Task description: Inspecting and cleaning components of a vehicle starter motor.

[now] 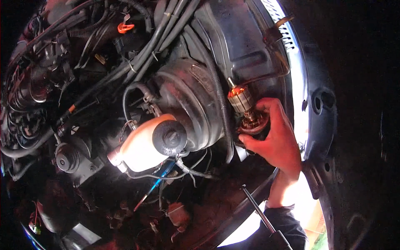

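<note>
My right hand (275,137) reaches in from the lower right and grips a small electric motor armature (241,102) by its round end piece (253,124). The thumb presses from below and the fingers curl over the far side. Copper windings and a bare metal shaft (231,82) point up and away from the palm. A thin brown wire (273,74) runs behind the shaft. To the left of the armature passes a black corrugated hose (223,110). My left hand is out of sight.
A large round black brake booster (191,100) and a pale fluid reservoir (143,143) with a black cap (169,138) stand left of the hand. Cables and hoses crowd the engine bay's upper left. A slim metal rod (260,212) rises near my forearm. The fender edge (301,96) borders the right.
</note>
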Motion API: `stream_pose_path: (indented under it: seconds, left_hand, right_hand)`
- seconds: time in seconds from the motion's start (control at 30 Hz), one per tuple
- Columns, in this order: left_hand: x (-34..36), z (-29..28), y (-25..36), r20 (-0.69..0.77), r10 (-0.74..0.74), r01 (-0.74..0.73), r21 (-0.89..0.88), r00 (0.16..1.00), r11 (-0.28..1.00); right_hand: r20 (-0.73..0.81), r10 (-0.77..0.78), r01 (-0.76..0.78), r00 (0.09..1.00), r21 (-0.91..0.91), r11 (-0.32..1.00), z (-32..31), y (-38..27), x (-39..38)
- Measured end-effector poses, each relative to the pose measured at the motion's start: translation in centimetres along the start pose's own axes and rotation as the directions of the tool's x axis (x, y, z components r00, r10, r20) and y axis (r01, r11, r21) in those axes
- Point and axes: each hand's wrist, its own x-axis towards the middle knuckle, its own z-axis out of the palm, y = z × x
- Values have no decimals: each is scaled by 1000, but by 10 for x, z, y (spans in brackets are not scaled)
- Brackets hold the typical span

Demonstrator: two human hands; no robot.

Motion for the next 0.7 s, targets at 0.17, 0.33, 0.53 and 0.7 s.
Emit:
stream_pose_path:
  seconds: [0.17,0.33,0.53,0.7]
  left_hand:
    - [249,-47,0,63,403,-406,35,913,913]
    - [384,60,32,-186,582,-610,-195,791,768]
    - [429,87,88,225,594,-500,-362,773,787]
    - [432,116,70,63,605,-473,-561,794,679]
  right_hand:
    - [62,-46,44,997,46,998,3,-8,9]
    - [38,-45,44,998,37,998,-9,-5,2]
    - [60,-89,85,994,71,994,-10,12,-3]
    - [-3,-72,71,997,152,986,4,7,-4]
